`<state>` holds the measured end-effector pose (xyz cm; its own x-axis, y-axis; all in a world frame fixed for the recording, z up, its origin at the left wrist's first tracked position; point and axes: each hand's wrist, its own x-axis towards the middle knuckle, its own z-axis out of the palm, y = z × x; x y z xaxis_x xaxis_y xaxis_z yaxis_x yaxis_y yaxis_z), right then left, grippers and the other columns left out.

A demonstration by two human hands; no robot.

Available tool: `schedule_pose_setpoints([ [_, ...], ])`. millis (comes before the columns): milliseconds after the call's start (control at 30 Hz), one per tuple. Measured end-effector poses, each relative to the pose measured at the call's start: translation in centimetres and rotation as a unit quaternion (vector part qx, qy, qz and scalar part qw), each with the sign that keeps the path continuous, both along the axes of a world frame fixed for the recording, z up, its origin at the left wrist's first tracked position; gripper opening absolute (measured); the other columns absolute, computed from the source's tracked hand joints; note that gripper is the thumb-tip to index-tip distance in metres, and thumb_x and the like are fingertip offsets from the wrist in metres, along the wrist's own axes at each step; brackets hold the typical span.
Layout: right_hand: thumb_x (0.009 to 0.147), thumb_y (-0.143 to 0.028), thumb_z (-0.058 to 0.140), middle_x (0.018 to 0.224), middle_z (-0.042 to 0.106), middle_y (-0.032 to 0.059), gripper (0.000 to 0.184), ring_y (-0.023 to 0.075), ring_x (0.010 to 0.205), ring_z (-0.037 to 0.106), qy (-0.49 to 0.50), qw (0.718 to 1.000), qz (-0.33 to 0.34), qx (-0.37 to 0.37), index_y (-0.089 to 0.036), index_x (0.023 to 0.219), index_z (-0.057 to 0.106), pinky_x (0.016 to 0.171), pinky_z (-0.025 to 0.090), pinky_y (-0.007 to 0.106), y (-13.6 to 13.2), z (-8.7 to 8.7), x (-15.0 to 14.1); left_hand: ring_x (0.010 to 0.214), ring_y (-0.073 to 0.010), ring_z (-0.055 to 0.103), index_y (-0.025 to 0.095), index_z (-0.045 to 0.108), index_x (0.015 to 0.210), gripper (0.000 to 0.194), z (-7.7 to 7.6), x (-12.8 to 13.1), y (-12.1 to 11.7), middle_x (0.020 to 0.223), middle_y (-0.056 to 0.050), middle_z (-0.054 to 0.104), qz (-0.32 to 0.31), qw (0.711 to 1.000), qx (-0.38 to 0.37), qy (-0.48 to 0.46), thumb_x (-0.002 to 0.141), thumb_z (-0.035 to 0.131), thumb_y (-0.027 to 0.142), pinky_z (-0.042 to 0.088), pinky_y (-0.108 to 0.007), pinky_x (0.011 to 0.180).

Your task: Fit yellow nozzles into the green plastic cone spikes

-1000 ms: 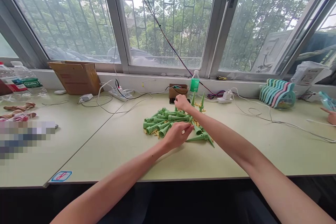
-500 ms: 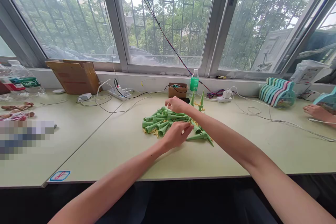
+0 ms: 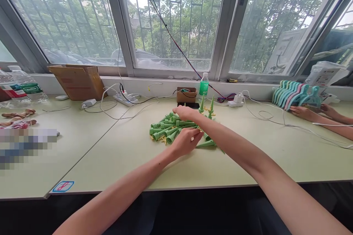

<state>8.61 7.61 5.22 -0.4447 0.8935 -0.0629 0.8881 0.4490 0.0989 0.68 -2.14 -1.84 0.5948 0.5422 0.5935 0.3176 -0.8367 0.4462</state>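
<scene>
A heap of green plastic watering spikes point(image 3: 162, 131) with small yellow valves point(image 3: 164, 140) lies in the middle of the table. My left hand point(image 3: 187, 141) is closed at the heap's near right side, its fingertips drawn together; what they hold is hidden. Crossing over my left hand's far side, my right hand point(image 3: 185, 113) reaches down onto the heap's back edge. Its fingers are mostly hidden, so its grip cannot be made out. Two spikes point(image 3: 202, 105) stand point up behind my right wrist. Another spike point(image 3: 206, 143) lies on the table right of my left hand.
Behind the heap are a small brown box point(image 3: 186, 95), a dark phone-like slab point(image 3: 188, 105) and a green-labelled bottle point(image 3: 204, 85). Cables and a power strip point(image 3: 125, 98) run along the wall. At right, another person's hands point(image 3: 303, 113) touch a row of pastel hanger-like pieces point(image 3: 289, 94).
My right hand has dipped slightly lower onto the heap. My left hand stays in place. The other person's hands have moved left, bringing a blue piece up to the row.
</scene>
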Motion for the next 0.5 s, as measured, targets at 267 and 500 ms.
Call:
schedule_pose_setpoints([
  [267, 0.077, 0.001, 0.056, 0.12, 0.058, 0.0181, 0.048, 0.0271, 0.103, 0.062, -0.029, 0.999, 0.016, -0.016, -0.016, 0.122, 0.053, 0.069, 0.048, 0.028, 0.41, -0.2, -0.32, 0.055, -0.0111, 0.043, 0.016, 0.057, 0.07, 0.034, -0.22, -0.07, 0.16, 0.062, -0.001, 0.054, -0.01, 1.0, -0.002, -0.004, 0.096, 0.039, 0.03, 0.033, -0.025, 0.055],
  [500, 0.075, -0.002, 0.06, 0.121, 0.059, 0.0172, 0.047, 0.0273, 0.105, 0.06, -0.062, 0.997, 0.026, -0.035, -0.015, 0.12, 0.053, 0.071, 0.049, 0.029, 0.67, -0.62, -0.46, 0.054, -0.0102, 0.04, 0.016, 0.053, 0.067, 0.033, -0.43, -0.08, 0.31, 0.058, 0.001, 0.049, -0.015, 1.0, 0.006, -0.003, 0.095, 0.04, 0.028, 0.031, -0.025, 0.055],
])
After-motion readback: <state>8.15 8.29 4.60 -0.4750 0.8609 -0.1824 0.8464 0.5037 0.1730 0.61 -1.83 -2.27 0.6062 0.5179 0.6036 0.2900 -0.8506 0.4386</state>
